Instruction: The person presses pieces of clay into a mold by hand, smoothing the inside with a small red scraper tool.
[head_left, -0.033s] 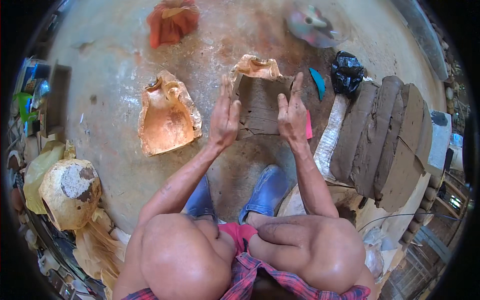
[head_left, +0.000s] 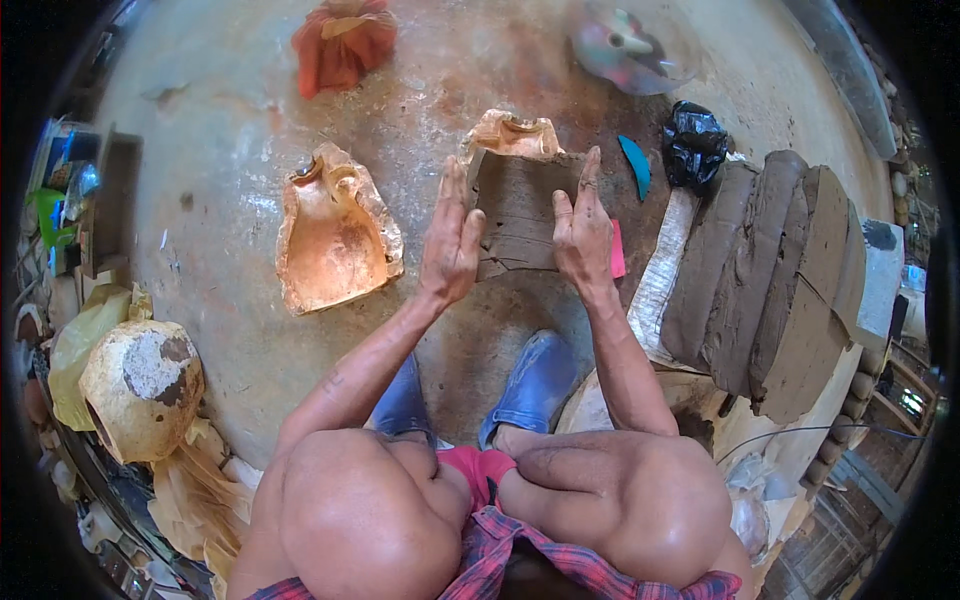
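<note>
You're flanking the brown clay slab [head_left: 520, 215] with flat palms: left hand [head_left: 447, 240] lining its left edge, right hand [head_left: 582, 235] its right. Neither is clenching; fingers are reaching straight forward, thumbs angling inward near the slab's face. I can't tell whether your palms are bearing its weight or only bracing the edges. Flat hands are probably sparing the soft faces from dents. The slab is sitting centred ahead of your feet, partly hiding a plaster mould [head_left: 512, 130] whose far rim is showing beyond it; contact underneath isn't showing. A second mould [head_left: 340, 235] is lying hollow side up to the left, clear of your arms. The stacked clay [head_left: 770, 280] is resting on your right, likely there for easy reach, beside a pale strip [head_left: 662, 260]. A teal curved piece [head_left: 634, 165] and a pink piece [head_left: 617, 250] are lying near your right hand; a black plastic bag [head_left: 695, 145] is sitting just past the stack's far end. The concrete floor [head_left: 235, 340] is serving as your bench, showing stains and scuffs. Farther out, a red cloth bundle [head_left: 343, 50] is sitting ahead, and a rounded vessel [head_left: 140, 385] is standing among clutter at left.
</note>
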